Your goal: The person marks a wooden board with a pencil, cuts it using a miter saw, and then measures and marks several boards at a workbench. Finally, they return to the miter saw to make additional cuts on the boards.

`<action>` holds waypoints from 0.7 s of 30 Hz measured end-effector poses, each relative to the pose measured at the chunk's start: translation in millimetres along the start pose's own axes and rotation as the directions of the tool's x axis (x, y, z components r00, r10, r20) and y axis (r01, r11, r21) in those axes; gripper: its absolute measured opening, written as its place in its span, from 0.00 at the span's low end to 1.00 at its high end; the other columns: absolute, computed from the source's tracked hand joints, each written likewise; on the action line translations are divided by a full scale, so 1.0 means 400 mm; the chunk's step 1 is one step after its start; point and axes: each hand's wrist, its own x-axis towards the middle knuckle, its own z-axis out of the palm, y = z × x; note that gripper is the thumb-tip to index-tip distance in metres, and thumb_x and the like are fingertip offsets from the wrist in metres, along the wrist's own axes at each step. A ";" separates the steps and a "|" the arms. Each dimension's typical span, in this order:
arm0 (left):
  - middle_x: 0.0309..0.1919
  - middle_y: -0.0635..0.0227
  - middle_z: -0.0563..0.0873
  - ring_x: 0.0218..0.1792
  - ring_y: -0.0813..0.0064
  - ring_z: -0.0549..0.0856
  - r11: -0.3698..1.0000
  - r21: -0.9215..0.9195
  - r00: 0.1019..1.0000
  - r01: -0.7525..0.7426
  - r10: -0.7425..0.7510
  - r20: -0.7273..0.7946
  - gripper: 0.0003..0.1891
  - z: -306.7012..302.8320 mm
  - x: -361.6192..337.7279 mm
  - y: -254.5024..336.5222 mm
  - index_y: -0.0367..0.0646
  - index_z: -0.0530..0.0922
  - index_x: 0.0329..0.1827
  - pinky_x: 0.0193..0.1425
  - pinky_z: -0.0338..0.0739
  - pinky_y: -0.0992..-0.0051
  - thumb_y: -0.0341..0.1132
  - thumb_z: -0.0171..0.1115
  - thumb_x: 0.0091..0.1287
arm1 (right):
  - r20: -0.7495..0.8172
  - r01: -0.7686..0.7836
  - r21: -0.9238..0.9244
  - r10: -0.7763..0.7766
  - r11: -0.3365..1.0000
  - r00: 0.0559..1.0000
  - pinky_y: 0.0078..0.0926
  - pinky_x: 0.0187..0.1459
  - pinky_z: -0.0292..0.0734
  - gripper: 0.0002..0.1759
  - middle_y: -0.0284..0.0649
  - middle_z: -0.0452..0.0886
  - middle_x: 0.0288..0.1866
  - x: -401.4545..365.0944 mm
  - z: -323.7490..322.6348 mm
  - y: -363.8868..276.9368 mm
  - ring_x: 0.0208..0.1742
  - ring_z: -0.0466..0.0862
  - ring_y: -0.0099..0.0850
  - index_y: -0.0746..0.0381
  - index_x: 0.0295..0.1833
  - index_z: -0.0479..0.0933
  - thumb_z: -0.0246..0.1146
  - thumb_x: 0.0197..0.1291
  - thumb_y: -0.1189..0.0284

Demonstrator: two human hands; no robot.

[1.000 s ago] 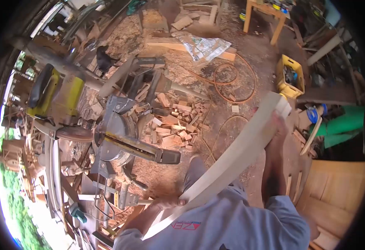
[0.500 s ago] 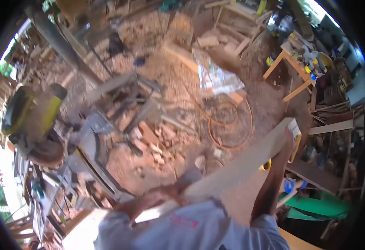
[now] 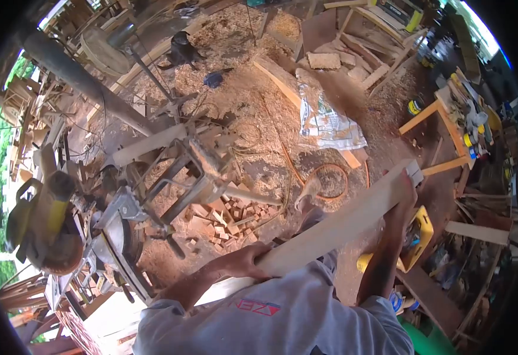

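A long pale wooden board [image 3: 336, 228] lies slantwise in front of my body, its far end raised toward the right. My left hand [image 3: 244, 261] is closed around the board's near end, close to my shirt. My right hand [image 3: 402, 192] grips its other end, with part of the fingers hidden behind the wood. To the left of my left hand stands a mitre saw [image 3: 117, 242] with a yellow and black body [image 3: 52, 207]. A yellow frame-shaped thing [image 3: 423, 236] is just beyond my right forearm.
Wood offcuts [image 3: 235, 222] are heaped on the shavings-covered floor, near a metal stand [image 3: 197, 160]. An orange hose [image 3: 333, 168] coils beside a printed sack [image 3: 330, 127]. A dark animal [image 3: 182, 48] is farther back. At right stands a small wooden table [image 3: 430, 115] with cans and tools.
My view has shifted, so the saw and floor appear moved. The board stays in both hands, and its far end has swung slightly. The picture is sharper now.
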 end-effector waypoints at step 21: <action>0.44 0.61 0.88 0.46 0.71 0.84 0.813 -0.556 0.793 -0.170 -0.222 -0.567 0.32 -0.593 0.419 0.324 0.32 0.79 0.58 0.52 0.77 0.71 0.36 0.74 0.49 | 0.682 -0.557 -0.357 0.617 0.750 0.393 0.25 0.35 0.75 0.17 0.34 0.83 0.38 0.644 0.725 0.363 0.33 0.80 0.24 0.65 0.51 0.77 0.61 0.69 0.62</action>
